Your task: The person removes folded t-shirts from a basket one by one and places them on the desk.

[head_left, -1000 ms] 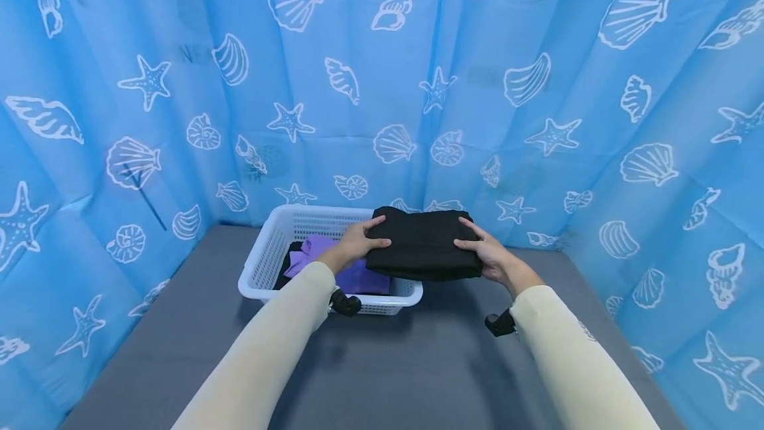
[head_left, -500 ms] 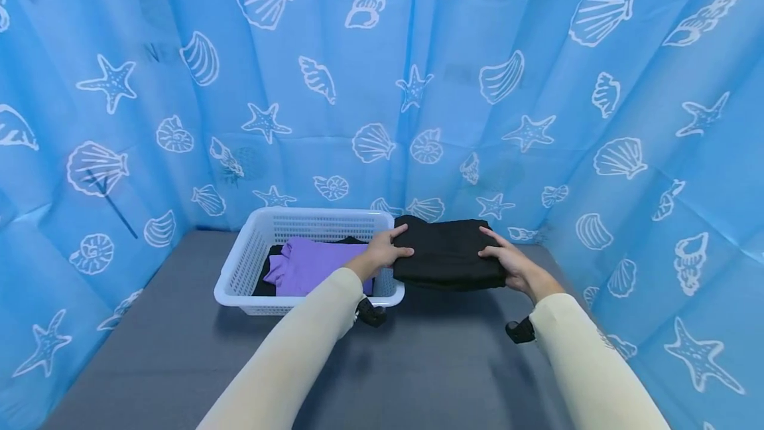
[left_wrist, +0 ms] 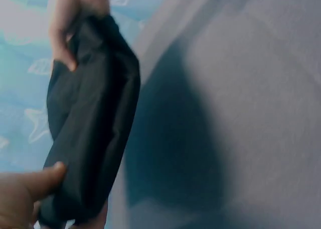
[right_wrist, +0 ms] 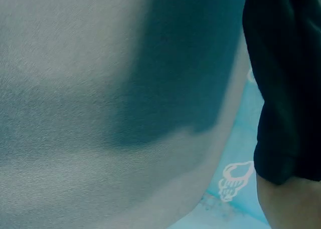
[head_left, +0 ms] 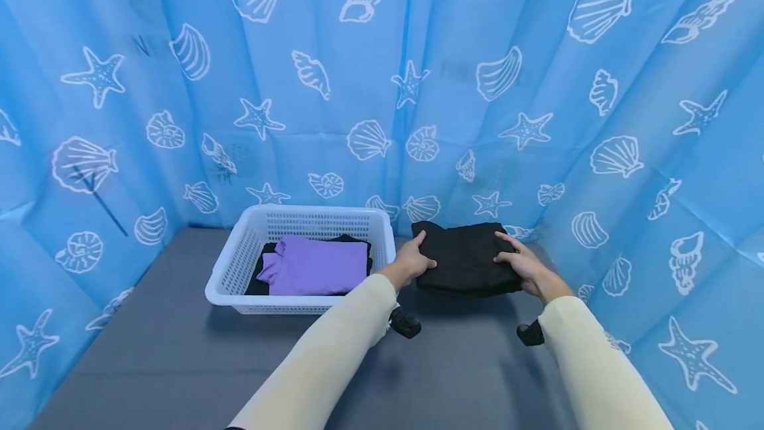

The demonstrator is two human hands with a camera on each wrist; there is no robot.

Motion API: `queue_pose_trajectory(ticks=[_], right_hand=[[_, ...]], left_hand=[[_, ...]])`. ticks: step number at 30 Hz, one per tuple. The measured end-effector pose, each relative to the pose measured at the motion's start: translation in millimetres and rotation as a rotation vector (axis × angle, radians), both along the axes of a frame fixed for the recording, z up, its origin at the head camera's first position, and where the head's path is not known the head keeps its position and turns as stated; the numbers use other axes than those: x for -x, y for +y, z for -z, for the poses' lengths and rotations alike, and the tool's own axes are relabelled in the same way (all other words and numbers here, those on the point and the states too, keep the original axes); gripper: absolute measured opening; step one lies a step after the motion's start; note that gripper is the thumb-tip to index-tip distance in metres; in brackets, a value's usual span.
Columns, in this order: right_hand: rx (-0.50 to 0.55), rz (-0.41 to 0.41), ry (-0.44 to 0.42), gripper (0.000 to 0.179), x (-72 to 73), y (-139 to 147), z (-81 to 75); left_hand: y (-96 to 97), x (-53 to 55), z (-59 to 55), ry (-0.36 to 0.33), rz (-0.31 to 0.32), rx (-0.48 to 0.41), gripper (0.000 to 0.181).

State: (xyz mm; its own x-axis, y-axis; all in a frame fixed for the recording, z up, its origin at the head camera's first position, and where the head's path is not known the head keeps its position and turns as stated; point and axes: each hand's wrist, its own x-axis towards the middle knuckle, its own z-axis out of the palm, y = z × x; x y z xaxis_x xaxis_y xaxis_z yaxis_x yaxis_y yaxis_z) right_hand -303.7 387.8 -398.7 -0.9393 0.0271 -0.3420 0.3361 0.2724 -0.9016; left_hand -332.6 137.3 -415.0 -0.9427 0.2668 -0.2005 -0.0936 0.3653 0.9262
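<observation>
A folded black garment (head_left: 467, 259) hangs a little above the grey table (head_left: 179, 363), to the right of the white basket (head_left: 233, 271). My left hand (head_left: 413, 261) grips its left edge and my right hand (head_left: 520, 263) grips its right edge, thumbs on top. In the left wrist view the black garment (left_wrist: 90, 139) is pinched between my left thumb (left_wrist: 35, 181) below and the right hand's fingers (left_wrist: 62, 33) above. The right wrist view shows the garment's edge (right_wrist: 286, 88) over the table, casting a shadow.
The basket holds a folded purple garment (head_left: 316, 265) lying on dark clothes. Blue curtains printed with shells and starfish (head_left: 382, 85) close in the table on the left, back and right. Grey tabletop stretches in front of the basket.
Both hands have carried the black garment to the right, from above the basket's right side to beyond its rim, and a little lower toward the table.
</observation>
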Motion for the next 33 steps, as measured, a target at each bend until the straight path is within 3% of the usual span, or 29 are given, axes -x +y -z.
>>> queue_pose_trajectory(ticks=[8,14,23,28,31,33], right_hand=[[-0.088,0.029,0.040,0.073,2.7,7,26.9],[-0.158,0.065,0.067,0.073,8.7,5,43.9],[-0.177,0.084,0.063,0.072,14.5,7,59.1],[-0.225,0.060,0.019,0.069,13.7,-1,60.1],[-0.345,0.012,0.003,0.066,13.2,-6,55.0],[-0.479,0.004,0.034,0.064,13.3,-13,47.7]], left_hand=[[25.3,-7.7,26.1,0.100,-0.103,0.106,0.076],[35.0,-1.3,46.4,0.189,-0.129,0.160,0.077],[43.6,10.4,73.1,0.133,-0.179,0.165,0.077],[36.5,5.9,71.1,0.096,-0.196,0.175,0.074],[35.4,1.6,61.0,0.051,-0.197,0.186,0.071],[35.4,-2.2,49.8,0.034,-0.195,0.188,0.069]])
